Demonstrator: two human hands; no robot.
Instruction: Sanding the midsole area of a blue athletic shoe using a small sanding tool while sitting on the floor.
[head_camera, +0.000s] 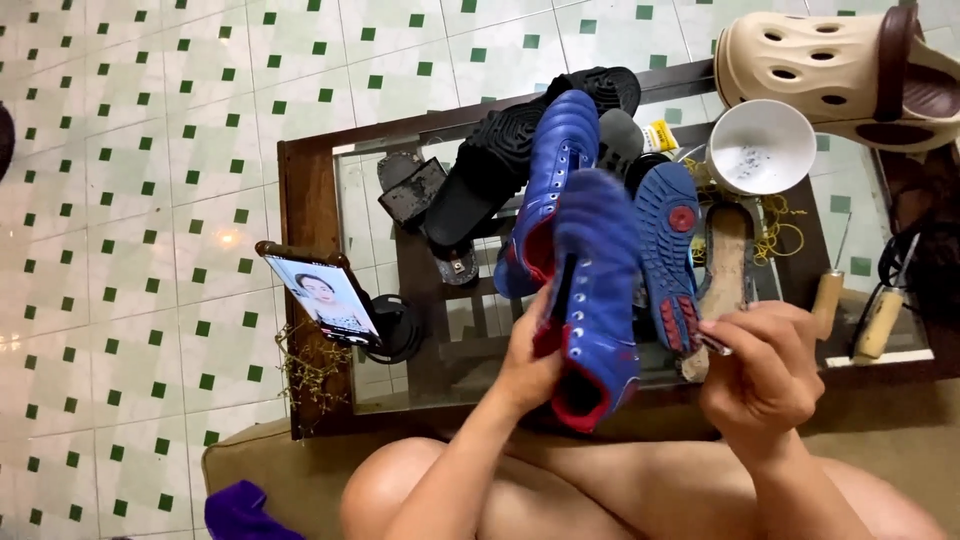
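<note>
Two hands raised over glass-topped bench (320, 200). Left hand (530, 365) grips blue shoe (595, 300) near its collar, toe pointing away. Right hand (765, 365) pinches small thin tool (715, 343) beside shoe. Second blue shoe (550, 180), black sandal (500, 170), white bowl (762, 147), phone (325, 295) on bench.

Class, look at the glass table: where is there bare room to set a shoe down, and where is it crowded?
Bare glass lies between the phone and the black sandal, toward the table's left frame. The middle and right are crowded: blue shoes, white bowl, wooden-handled tools.
</note>
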